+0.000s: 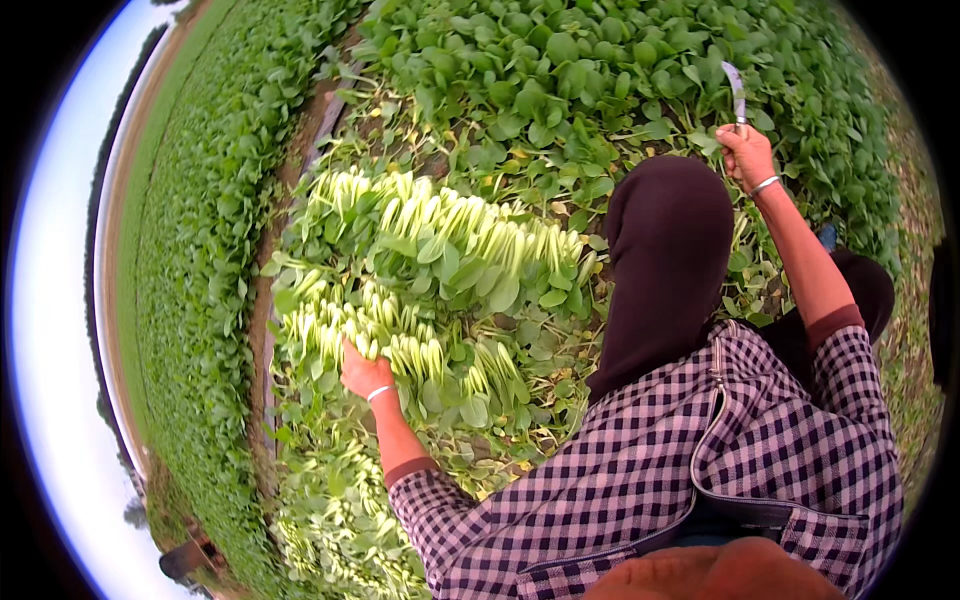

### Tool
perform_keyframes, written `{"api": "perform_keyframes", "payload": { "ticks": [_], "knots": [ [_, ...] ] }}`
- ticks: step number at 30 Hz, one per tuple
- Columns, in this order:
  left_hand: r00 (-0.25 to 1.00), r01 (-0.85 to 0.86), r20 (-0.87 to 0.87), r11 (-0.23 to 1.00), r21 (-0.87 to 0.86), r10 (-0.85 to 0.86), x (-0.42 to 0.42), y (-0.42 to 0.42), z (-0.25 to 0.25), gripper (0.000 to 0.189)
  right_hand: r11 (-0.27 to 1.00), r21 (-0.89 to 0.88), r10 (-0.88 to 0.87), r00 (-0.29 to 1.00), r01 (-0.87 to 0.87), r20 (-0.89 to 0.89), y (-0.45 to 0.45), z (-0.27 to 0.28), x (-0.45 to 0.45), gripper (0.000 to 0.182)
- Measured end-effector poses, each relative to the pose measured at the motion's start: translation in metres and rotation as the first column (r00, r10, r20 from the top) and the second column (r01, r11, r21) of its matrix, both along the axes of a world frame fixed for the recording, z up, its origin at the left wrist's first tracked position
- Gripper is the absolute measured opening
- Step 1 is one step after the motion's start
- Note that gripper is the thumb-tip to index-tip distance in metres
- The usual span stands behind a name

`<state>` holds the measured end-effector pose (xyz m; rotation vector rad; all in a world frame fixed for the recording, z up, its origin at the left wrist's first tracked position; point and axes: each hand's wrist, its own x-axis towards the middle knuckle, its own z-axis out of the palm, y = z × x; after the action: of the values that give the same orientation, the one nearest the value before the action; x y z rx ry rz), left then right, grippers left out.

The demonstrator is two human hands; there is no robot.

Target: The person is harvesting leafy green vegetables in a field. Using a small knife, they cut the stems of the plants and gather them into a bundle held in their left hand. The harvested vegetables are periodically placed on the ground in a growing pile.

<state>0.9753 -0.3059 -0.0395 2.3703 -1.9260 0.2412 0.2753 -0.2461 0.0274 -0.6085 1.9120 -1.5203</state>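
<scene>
My right hand [750, 156] grips the handle of a curved harvesting knife [738, 94], its blade pointing away from me over the standing greens. On the left, my left hand [367, 373] touches the pale stems of a near row of cut leafy greens [409, 352]. Its fingers are partly hidden among the plants, so whether it grips any of them is unclear. Beyond it lies another row of cut greens [480, 225], white-green stems pointing away from me and leaves towards me.
Uncut leafy greens [570, 52] stand beyond the cut rows. My bent knee [667, 247] is between the hands. More cut greens [345, 517] lie at lower left. A narrow soil strip [274, 247] borders the bed, with another planted bed [195, 300] past it.
</scene>
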Motion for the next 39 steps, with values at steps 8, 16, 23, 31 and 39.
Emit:
{"api": "perform_keyframes", "payload": {
  "ticks": [8, 16, 23, 31, 39],
  "knots": [
    [0.887, -0.078, -0.33, 0.809, 0.582, 0.323, 0.025, 0.03, -0.086, 0.121, 0.959, 0.284, 0.007, 0.998, -0.023, 0.058, -0.001, -0.013, -0.004, 0.011],
    [0.932, -0.128, -0.322, 0.982, 0.139, 0.167, 0.032, -0.026, 0.002, 0.05, 0.874, 0.472, 0.081, 0.992, -0.116, 0.093, 0.027, -0.045, -0.004, 0.017],
    [0.697, 0.655, -0.291, 0.747, -0.114, -0.655, -0.182, -0.144, 0.087, 0.032, 0.869, 0.47, 0.09, 0.983, -0.156, 0.159, 0.02, -0.053, -0.004, 0.02],
    [-0.215, 0.976, -0.268, -0.193, -0.106, -0.939, -0.543, -0.151, 0.102, 0.026, 0.862, 0.484, 0.08, 0.984, -0.149, 0.161, 0.017, -0.049, -0.002, 0.028],
    [0.004, 0.869, -0.008, 0.0, 0.494, -1.0, -0.618, -0.159, 0.037, 0.023, 0.847, 0.51, 0.227, 0.97, -0.151, -0.09, 0.018, -0.038, 0.004, 0.034]
  ]
}}
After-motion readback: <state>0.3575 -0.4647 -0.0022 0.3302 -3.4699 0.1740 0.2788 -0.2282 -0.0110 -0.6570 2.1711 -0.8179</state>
